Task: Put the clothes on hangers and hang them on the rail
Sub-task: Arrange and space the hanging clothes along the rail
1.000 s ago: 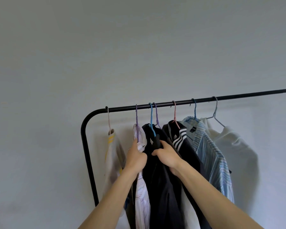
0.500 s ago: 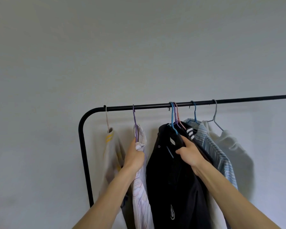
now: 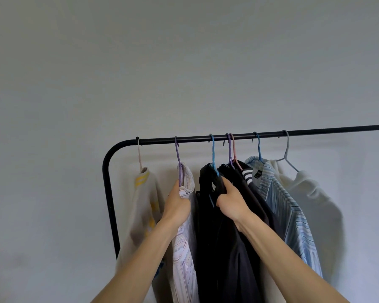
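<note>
A black rail [image 3: 315, 132] carries several garments on coloured hangers. My left hand [image 3: 176, 203] grips the collar of a pale striped shirt [image 3: 185, 254] that hangs from a purple hanger [image 3: 178, 158]. My right hand [image 3: 232, 202] is closed on the neck of a black garment [image 3: 219, 248] on a blue hanger [image 3: 213, 154]. Right of it hang a dark jacket with white stripes [image 3: 247, 178], a blue striped shirt [image 3: 289, 215] and a white hoodie [image 3: 311, 193]. At the far left hangs a cream top with yellow marks [image 3: 140, 206].
The rail bends down into a black upright post [image 3: 109, 202] at the left. A plain grey wall [image 3: 184, 62] stands close behind the rack. The rail runs bare to the right of the white hoodie's hanger [image 3: 286, 149].
The blue hanger with the black garment has slid left, apart from the purple and pink hangers beside it. My left hand keeps its hold on the striped shirt.
</note>
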